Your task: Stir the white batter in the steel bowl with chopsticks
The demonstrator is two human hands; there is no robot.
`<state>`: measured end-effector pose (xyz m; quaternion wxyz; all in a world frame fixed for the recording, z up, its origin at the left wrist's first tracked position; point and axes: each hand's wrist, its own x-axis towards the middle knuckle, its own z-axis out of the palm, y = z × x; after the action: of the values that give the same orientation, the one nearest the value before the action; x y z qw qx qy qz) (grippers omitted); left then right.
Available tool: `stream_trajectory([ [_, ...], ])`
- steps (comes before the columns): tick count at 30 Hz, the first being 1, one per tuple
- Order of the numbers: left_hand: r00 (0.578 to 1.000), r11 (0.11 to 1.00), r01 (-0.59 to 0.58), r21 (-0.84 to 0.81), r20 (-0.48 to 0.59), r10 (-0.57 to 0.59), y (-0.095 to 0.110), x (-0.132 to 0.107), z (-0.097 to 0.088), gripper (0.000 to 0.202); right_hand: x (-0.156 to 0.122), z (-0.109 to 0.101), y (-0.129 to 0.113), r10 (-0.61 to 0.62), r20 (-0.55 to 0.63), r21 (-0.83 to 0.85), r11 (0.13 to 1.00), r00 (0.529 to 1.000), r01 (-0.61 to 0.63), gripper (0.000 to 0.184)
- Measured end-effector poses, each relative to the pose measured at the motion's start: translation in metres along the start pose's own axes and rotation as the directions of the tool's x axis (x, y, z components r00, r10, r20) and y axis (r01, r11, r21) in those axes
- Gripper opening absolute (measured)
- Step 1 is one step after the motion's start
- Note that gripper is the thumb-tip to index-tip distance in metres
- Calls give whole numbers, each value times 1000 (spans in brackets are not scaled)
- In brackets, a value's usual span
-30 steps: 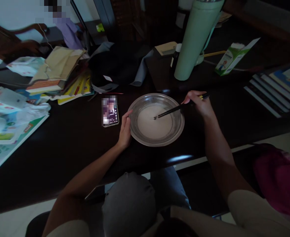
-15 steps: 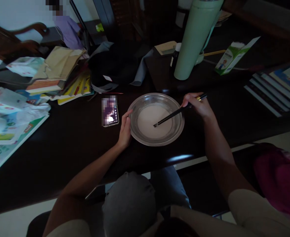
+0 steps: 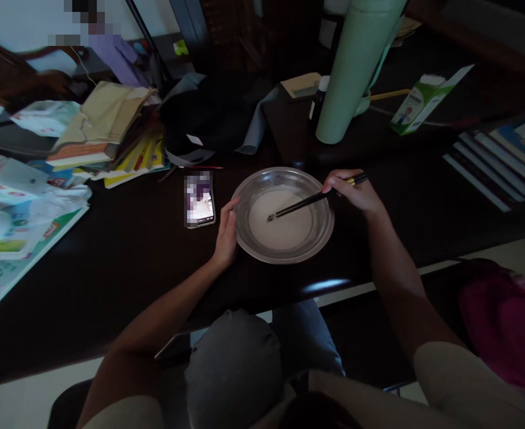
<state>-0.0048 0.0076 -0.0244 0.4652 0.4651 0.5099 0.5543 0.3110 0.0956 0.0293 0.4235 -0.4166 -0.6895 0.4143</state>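
A round metal bowl stands on the dark table, with a milky white liquid in its bottom. My left hand rests against the bowl's left rim, thumb and fingers along its edge, steadying it. In my right hand, over the right rim, is a pair of black chopsticks with gold bands near the top. Their tips dip into the liquid left of its middle. Just left of my left hand lies a phone with its screen lit.
Behind the bowl stand a tall green flask, a dark bottle and a green-white box. Books lie at right; papers and books pile up at left beside a black bag. A person in purple is at far left.
My right hand and the chopsticks have shifted left, their tips moving left and slightly up through the liquid. The phone's screen picture differs. My left hand stays at the rim.
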Motion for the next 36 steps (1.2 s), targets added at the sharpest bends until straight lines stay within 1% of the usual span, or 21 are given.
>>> stream_trajectory([
  [2,1000,1000,-4,5,1,4,0,0,0,55,1,-1,2,-8,-80,-8,1000,997,7,38],
  [4,1000,1000,-1,6,5,1,-1,0,0,53,1,-3,4,13,-172,29,1000,985,-8,41],
  [5,1000,1000,1,3,7,-1,-1,0,0,53,1,-3,4,26,-193,55,998,981,-16,43],
  [7,1000,1000,-2,-4,11,2,-1,0,-1,52,0,-3,3,39,-148,74,997,988,-29,46],
  [9,1000,1000,-6,-4,20,6,-1,0,-1,52,-1,-2,0,33,-42,37,999,999,-32,45],
  [10,1000,1000,-8,-1,26,8,-1,0,-1,51,-1,-1,-1,25,-5,11,1000,1000,-25,44],
  [11,1000,1000,-11,2,30,11,-1,0,-1,51,0,-1,-1,16,5,-12,1000,1000,-16,43],
  [13,1000,1000,-15,9,24,15,-1,-1,-1,52,0,-1,0,7,-51,-27,1000,999,-8,42],
  [16,1000,1000,-1,10,5,1,0,-1,0,53,0,-3,1,46,-166,30,999,985,-42,44],
  [17,1000,1000,7,6,4,-7,0,-1,0,53,0,-3,1,58,-168,48,998,984,-51,45],
  [18,1000,1000,10,0,2,-10,0,-1,0,53,-1,-3,1,62,-143,54,997,988,-54,46],
  [21,1000,1000,0,-11,4,0,0,-1,0,52,0,-2,-1,32,-18,10,999,999,-32,42],
  [22,1000,1000,-4,-10,5,4,0,-1,0,52,0,-2,0,22,-6,-7,1000,1000,-22,40],
  [24,1000,1000,-9,-3,4,9,-1,0,0,52,1,-3,1,18,-65,-9,1000,998,-18,40],
  [26,1000,1000,-7,-1,6,7,0,0,-1,54,1,-5,3,31,-157,28,999,987,-27,42],
  [27,1000,1000,-4,-3,6,4,0,0,-1,55,1,-5,4,38,-180,51,998,983,-29,44],
  [29,1000,1000,1,-5,8,-1,1,-1,-1,56,0,-5,3,37,-148,70,997,988,-27,45],
  [32,1000,1000,-9,8,6,9,1,-1,0,56,-1,-1,0,22,-4,23,999,1000,-22,41],
  [33,1000,1000,-11,10,7,11,1,-1,0,56,0,0,0,16,8,8,1000,1000,-16,39],
  [34,1000,1000,-11,8,8,11,1,-1,0,56,0,0,1,12,-5,-2,1000,1000,-12,38],
  [36,1000,1000,-4,-1,12,4,1,-1,0,55,1,-1,2,15,-101,5,1000,995,-15,39],
])
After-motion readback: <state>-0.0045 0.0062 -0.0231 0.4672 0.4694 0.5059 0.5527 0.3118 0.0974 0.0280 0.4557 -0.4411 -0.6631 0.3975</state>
